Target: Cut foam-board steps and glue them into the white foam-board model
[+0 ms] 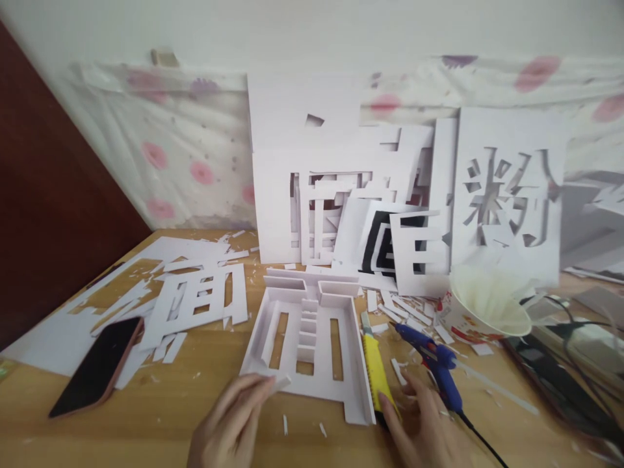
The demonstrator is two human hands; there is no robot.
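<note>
My left hand pinches a small white foam-board strip between thumb and fingertips, just at the near left edge of a white foam-board character piece. That piece lies on the table with upright strips along parts of its outline and its inner openings. My right hand is low over the table, right of the piece, with thumb and fingers apart. Its thumb touches the lower end of a yellow utility knife, which lies along the piece's right side. A blue glue gun rests just beyond the fingers.
A dark phone lies at left beside cut foam-board sheets. White offcuts litter the table. Boards with cut-out characters lean against the wall behind. A paper bowl and a black device with cables stand at right.
</note>
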